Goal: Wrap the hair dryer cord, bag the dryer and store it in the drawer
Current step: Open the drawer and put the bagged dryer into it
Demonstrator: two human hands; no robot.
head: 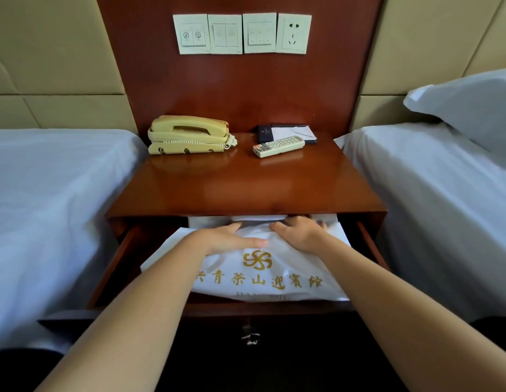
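Observation:
A white cloth bag (263,274) with a gold emblem and gold characters lies in the open drawer (113,267) of the wooden nightstand. The hair dryer and its cord are hidden; the bag bulges as if something is inside. My left hand (232,239) lies flat on the bag's upper left part, fingers together and pointing right. My right hand (299,233) presses on the bag's upper right, fingers spread toward the drawer's back. Neither hand closes around anything. White paper or cloth shows behind the bag at the drawer's rear.
On the nightstand top (246,182) stand a cream telephone (189,134), a remote control (278,146) and a dark folder with papers (285,132). White-sheeted beds flank it left (48,207) and right (444,207). Wall switches and a socket (241,33) sit above.

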